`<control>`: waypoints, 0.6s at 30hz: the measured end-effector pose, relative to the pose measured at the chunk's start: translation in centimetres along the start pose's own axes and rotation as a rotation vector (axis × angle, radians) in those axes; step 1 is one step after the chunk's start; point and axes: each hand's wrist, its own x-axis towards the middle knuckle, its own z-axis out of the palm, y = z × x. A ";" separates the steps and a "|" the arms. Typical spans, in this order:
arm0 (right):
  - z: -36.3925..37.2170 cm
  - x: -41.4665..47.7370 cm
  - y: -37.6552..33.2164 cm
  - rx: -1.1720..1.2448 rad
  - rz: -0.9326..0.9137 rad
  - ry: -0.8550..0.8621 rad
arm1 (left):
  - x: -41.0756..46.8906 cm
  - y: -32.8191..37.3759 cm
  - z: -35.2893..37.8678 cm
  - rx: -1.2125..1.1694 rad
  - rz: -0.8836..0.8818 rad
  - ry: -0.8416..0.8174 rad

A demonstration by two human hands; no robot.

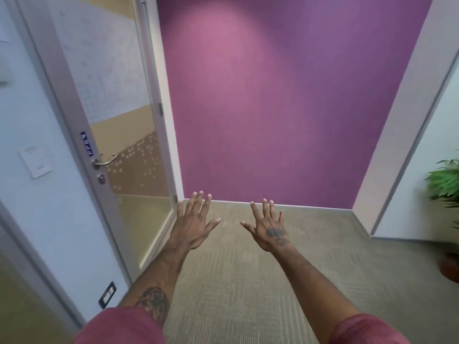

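Note:
Both my arms stretch forward over a carpeted floor, backs of the hands up. My left hand has its fingers straight and spread and holds nothing. My right hand, with a dark mark on its back, is spread the same way and is empty. The two hands hover side by side, a small gap between the thumbs, touching nothing. Red sleeves cover my upper arms at the bottom edge.
A glass door in a white frame stands on the left, with a metal lever handle and a lock below it. A purple wall closes the corridor ahead. A potted green plant stands at the right edge beside a white corner.

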 end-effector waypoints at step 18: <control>-1.9 15.7 20.1 -0.086 0.415 0.102 | 30.7 12.1 8.3 -0.085 0.410 0.014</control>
